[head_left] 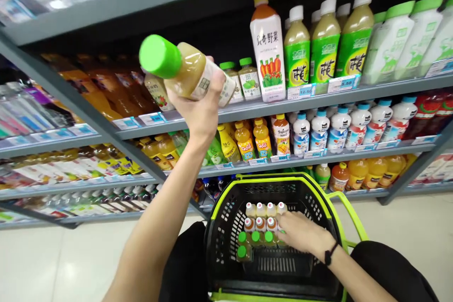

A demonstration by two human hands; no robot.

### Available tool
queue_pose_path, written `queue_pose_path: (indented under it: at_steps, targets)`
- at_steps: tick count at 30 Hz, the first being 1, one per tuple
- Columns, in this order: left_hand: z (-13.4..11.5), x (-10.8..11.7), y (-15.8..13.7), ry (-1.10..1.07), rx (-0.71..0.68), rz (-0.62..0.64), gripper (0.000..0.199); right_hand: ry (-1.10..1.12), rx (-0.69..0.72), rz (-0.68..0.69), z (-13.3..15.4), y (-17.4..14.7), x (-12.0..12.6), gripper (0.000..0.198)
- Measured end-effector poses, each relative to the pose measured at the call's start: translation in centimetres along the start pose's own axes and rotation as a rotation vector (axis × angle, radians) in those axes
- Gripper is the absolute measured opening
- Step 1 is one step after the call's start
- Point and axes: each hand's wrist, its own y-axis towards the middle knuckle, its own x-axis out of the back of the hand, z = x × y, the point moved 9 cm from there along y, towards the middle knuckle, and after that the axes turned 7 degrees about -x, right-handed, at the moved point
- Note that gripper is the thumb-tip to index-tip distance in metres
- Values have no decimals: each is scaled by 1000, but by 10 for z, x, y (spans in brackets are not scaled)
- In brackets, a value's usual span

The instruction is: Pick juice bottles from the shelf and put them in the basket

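Observation:
My left hand [201, 104] is wrapped around a large juice bottle [191, 73] with a bright green cap and a pale label. The bottle is tilted, cap toward the upper left, in front of the upper drinks shelf. Down in the black shopping basket [311, 271], my right hand [300, 231] closes over a small green-capped bottle [282, 242] at the right end of its row. Fingers hide most of that bottle. Beside it stand several green-capped bottles [256, 239], orange-brown bottles with white caps [260, 224] and pale white-capped bottles [261, 209], in rows.
On the upper shelf [247, 109] are a carrot-label bottle [268, 52], several green-label bottles [324, 47] and small green-capped bottles [249, 79]. White milk-drink bottles [339, 130] fill the shelf below. The basket's yellow-green handle [354, 214] sticks out right, between black-clothed legs [392, 271].

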Motion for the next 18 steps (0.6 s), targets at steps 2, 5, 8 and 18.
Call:
queue_pose_path:
  at_steps: [2, 5, 8, 18]
  targets:
    - [-13, -2, -31, -112, 186, 157, 38, 163, 55, -131, -1, 2, 21, 35]
    - [0, 0, -126, -239, 791, 367, 47, 687, 99, -375, -10, 5, 55, 45]
    - [10, 19, -222, -266, 1209, 347, 56, 1308, 141, -320, -9, 18, 57, 59]
    - [20, 59, -317, -204, 1474, 497, 65, 1389, 24, -124, 2, 64, 9, 62]
